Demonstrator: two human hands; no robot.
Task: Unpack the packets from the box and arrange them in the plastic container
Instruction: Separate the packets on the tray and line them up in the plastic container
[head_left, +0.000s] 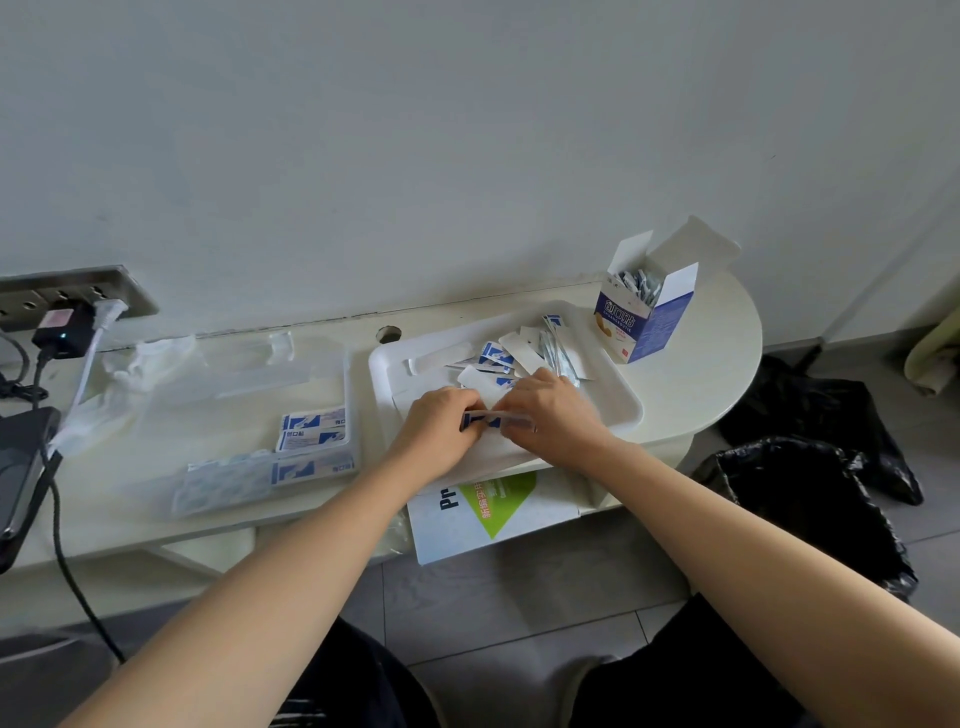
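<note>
Two hands meet over the near edge of the white tray (618, 415), the left hand (441, 423) and the right hand (553, 410) both pinching a small stack of packets (496, 420) between thumb and fingers, apparently squaring it up. A booklet (493, 506) sticks out from under the tray, overhanging the counter (701, 374).

Left of the tray lies the clear plastic container (249, 415), with a few packets already laid flat in its near right corner (311, 434). More loose packets (524, 353) are scattered across the far part of the tray. Beyond them, near the wall, stands the opened box (644, 317), with packets showing in its mouth.

My judgement is that the stack is the weak point: the packets look thin and slick, and held only at the ends they could fan out or slip on the way to the container. A passing forearm could also nudge the tray, which already sits over the overhanging booklet.
</note>
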